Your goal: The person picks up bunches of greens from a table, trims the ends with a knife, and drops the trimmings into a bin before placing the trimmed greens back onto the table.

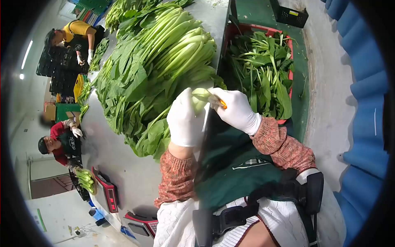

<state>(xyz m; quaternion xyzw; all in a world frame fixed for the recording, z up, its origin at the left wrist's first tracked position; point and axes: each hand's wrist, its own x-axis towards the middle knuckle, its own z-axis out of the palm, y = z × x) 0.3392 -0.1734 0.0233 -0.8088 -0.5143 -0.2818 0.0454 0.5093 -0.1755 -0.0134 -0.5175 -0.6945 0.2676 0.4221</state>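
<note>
My left hand (181, 121), in a white glove, is closed around a leafy green vegetable; its pale base (200, 99) sticks out toward my other hand. My right hand (238, 110), also gloved, grips a small knife (222, 103) with a bit of orange showing at the fingers. The blade meets the base of the vegetable, though its edge is mostly hidden. Just beyond my left hand lies a big heap of the same leafy greens (164, 53), stalks toward the table edge.
Beside the metal table (127, 164) stands a red crate (291, 78) of loose leaves. Red scales (110, 197) sit on the table, one near a bundle of stalks (85, 180). Two co-workers work across it. A black crate (291, 17) rests on the green floor.
</note>
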